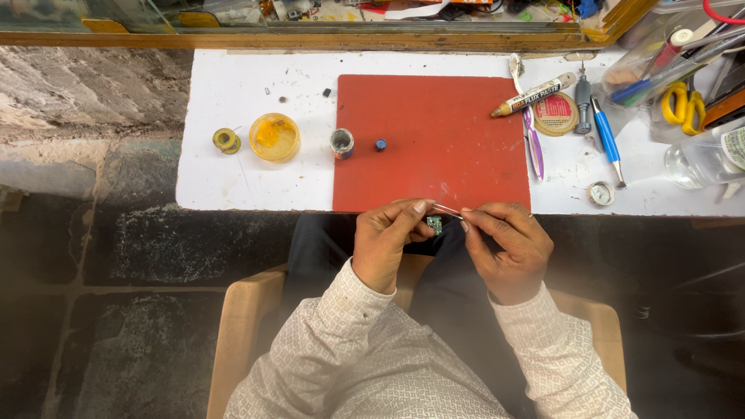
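White surface (233, 178) runs across the far side, and on it lies a big red mat (434, 140), with a yellow-lidded dish (274, 137), a small solder spool (226, 140), a little tin (341, 143) and a blue cap (380, 144) toward the left. At right sit a flux syringe (535, 95), a blue-handled tool (607, 140) and yellow scissors (681, 107).

Nearer now, over the lap: the left hand (386, 244) pinches a tiny green circuit board (434, 225), fingers closed on its edges. The right hand (508, 244) grips thin metal tweezers (448, 209), fingers closed, the tips just above the board. That board looks light, stiff and fragile, so holding it by the edges seems wise.
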